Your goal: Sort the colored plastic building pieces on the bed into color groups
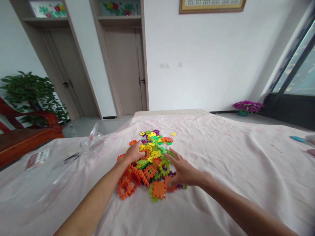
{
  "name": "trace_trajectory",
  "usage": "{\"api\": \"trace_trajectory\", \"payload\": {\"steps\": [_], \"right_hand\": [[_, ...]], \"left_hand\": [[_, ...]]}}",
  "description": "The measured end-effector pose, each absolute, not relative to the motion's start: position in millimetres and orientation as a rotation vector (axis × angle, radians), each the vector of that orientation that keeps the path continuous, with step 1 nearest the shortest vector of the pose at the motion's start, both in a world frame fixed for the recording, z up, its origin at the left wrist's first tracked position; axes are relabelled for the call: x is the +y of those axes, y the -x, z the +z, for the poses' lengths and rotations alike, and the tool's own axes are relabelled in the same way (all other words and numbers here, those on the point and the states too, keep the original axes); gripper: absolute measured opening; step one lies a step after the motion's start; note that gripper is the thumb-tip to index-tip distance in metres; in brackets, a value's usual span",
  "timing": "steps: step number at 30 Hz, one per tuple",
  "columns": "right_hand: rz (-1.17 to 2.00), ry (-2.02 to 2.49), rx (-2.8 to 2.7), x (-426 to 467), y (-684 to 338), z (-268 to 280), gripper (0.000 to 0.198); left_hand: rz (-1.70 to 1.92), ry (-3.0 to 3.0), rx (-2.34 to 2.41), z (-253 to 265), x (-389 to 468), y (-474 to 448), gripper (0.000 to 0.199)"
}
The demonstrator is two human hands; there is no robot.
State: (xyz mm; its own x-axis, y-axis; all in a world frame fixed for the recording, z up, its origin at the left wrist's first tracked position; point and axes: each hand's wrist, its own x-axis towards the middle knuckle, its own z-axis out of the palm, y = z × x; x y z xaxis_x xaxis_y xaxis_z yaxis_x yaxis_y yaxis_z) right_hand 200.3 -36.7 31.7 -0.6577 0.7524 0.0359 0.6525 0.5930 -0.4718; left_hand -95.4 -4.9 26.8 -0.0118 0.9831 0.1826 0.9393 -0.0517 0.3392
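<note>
Label (pixel 38 160) on the clear bag (pixel 49 180) is too blurry to read. Plastic pieces (pixel 155 154) sit heaped on pale cloth (pixel 221 164), right hand (pixel 184 170) alongside, fingers spread; can't tell if the left hand (pixel 134 152) grips anything.

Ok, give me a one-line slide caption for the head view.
Left hand and right hand at a heap of orange, green, yellow and purple plastic pieces on a pale cloth.

Notched pieces (pixel 155 154): smooth, faintly glossy plastic. Sheet (pixel 221 157): matt, softly creased cloth. Bag (pixel 49 178), near left: clear, shiny plastic film. Bench (pixel 31 136), left: polished, glossy wood. Doors (pixel 124 68), far: smooth, matt, wood-like panels. Wall (pixel 201 42), far: smooth, matt. Floor (pixel 108 123): smooth, glossy.
</note>
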Motion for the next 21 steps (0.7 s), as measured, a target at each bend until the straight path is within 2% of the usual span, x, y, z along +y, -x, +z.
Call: {"api": "trace_trajectory", "payload": {"steps": [3, 6, 10, 13, 18, 21], "right_hand": [[0.534, 1.12, -2.585, -47.6, -196.3, 24.0, 0.12], [0.436, 1.125, -2.503, -47.8, -187.0, 17.4, 0.1], [0.364, 1.093, -2.387, -36.1, -168.4, 12.8, 0.073], [0.376, 1.046, -2.348, -20.2, -149.2, 11.6, 0.065], [0.588, 1.125, -2.058, 16.2, -116.9, 21.8, 0.042], [0.865, 1.057, -1.949, 29.0, -115.8, 35.5, 0.052]], "left_hand": [[0.638, -2.046, 2.151, 26.8, -1.7, 99.5, 0.037], [0.915, -1.892, 2.164, 32.4, 0.4, 101.4, 0.038], [1.319, -1.73, 1.965, 46.3, 0.9, 98.2, 0.033], [1.415, -1.728, 1.775, 57.0, -3.1, 92.2, 0.03], [1.381, -1.77, 1.602, 65.8, -19.5, 86.7, 0.04], [1.259, -1.842, 1.56, 64.8, -36.2, 93.6, 0.056]]}}
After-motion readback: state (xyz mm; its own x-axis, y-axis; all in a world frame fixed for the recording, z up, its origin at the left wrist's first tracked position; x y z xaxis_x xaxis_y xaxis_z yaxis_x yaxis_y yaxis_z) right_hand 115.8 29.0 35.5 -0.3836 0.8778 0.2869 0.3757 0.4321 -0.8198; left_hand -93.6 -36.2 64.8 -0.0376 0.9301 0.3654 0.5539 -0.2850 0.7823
